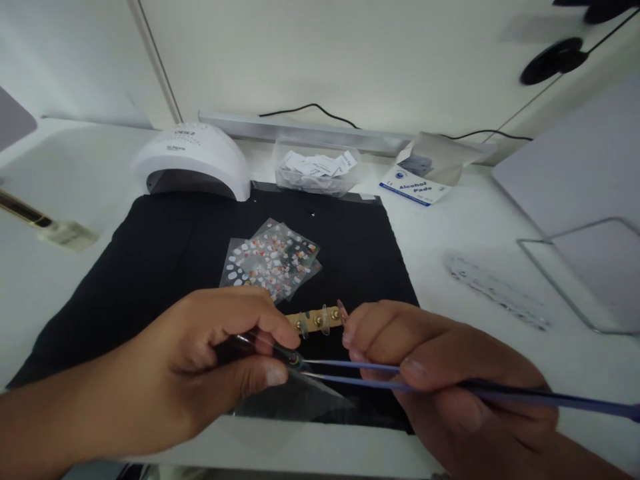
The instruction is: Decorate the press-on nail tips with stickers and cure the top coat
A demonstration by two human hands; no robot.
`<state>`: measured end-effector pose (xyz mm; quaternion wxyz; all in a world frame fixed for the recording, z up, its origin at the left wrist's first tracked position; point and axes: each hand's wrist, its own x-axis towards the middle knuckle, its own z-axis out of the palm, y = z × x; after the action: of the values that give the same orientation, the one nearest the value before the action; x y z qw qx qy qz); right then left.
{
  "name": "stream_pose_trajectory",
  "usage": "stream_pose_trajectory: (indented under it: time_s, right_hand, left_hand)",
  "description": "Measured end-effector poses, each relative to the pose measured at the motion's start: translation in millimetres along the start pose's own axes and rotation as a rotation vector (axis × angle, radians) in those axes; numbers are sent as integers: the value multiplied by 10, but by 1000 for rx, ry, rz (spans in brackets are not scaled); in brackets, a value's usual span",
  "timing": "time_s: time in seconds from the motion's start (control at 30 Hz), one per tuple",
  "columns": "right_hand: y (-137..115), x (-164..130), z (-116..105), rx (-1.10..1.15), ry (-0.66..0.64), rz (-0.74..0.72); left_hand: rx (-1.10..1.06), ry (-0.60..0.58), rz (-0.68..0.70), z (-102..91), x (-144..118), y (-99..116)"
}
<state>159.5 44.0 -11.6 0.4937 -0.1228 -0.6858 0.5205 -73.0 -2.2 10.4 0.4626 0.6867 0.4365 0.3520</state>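
My left hand [200, 367] pinches a small dark object [287, 357] between thumb and fingers, over a clear plastic film [300, 400] on the black mat [165, 260]. My right hand [440, 373] grips blue tweezers [350, 373], whose tips meet that dark object at my left fingertips. Just behind the hands lies a gold strip with clear nail tips [317, 320] mounted on it. Several sheets of nail stickers [273, 260] lie on the mat farther back.
A white nail lamp [193, 160] stands at the mat's back left. A clear tub of white packets [317, 167] and an alcohol pads box [423, 180] sit behind. A wire stand [580, 273] is at right, a gold-handled brush [45, 223] at left.
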Motion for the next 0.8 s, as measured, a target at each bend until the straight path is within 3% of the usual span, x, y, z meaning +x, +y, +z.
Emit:
stream_pose_trajectory:
  time_s: [0.8]
  right_hand:
    - [-15, -13, 28, -2, 27, -8]
  left_hand:
    - [10, -20, 9, 4, 3, 5]
